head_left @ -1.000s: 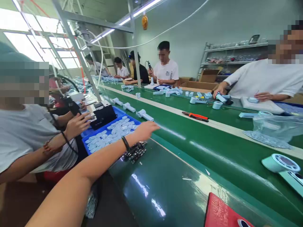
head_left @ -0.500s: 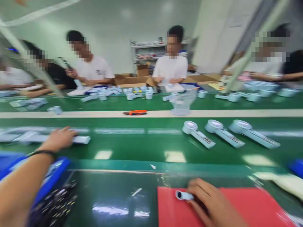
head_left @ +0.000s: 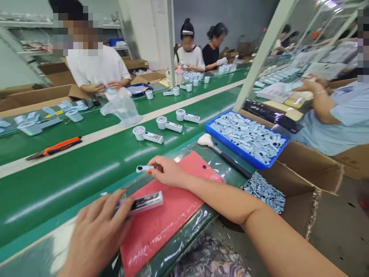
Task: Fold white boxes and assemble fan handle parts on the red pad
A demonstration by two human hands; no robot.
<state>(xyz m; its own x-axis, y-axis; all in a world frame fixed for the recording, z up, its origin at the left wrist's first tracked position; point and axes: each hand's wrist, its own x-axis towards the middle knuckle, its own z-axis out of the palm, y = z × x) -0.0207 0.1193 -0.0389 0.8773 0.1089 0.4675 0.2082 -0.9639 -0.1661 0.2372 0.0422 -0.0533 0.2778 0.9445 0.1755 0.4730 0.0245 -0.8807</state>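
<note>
My left hand (head_left: 105, 225) is closed round a pale blue scoop handle (head_left: 148, 202) with a dark face, held over the red mat (head_left: 164, 223). The rest of that scoop is hidden under my palm and fingers. At the mat's far edge, my right hand (head_left: 167, 171) pinches a small pale blue plastic cover piece (head_left: 141, 169) with a black dot on its rounded end. The two held things are apart. Beyond, on the green belt (head_left: 95, 177), lie three pale blue scoops (head_left: 152, 137) with round cups and long handles.
To the right stand a blue tray (head_left: 245, 138) full of small pale blue pieces and a cardboard box (head_left: 300, 200) holding more. A black-handled brush (head_left: 230, 159) lies beside the tray. Orange pliers (head_left: 57, 148) and a clear plastic bag (head_left: 122, 109) rest across the belt. Co-workers sit around.
The view has swung to the right. My left hand has come from the belt to over the red mat with a scoop. My right hand has lifted the small cover piece towards the belt.
</note>
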